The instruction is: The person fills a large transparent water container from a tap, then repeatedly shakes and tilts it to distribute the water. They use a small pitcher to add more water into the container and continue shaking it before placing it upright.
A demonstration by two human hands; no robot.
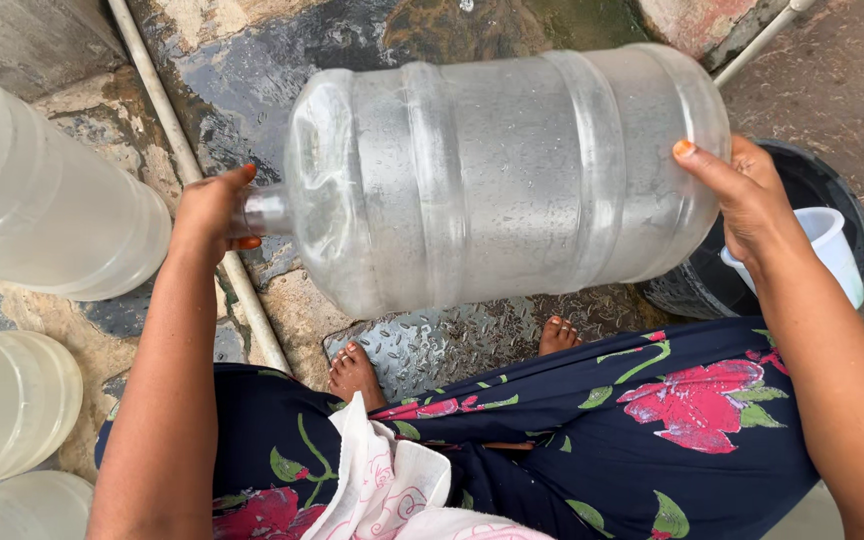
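Item: large clear water jug (502,170), held sideways above wet stone. Our left hand (214,215) is cupped over its neck; our right hand (752,200) is spread against its base. Step, we judge: rinsing or shaking. Room: more jugs (42,200) close left, dark bucket (832,190) with white cup (832,245) right; pipe (187,160) beneath.
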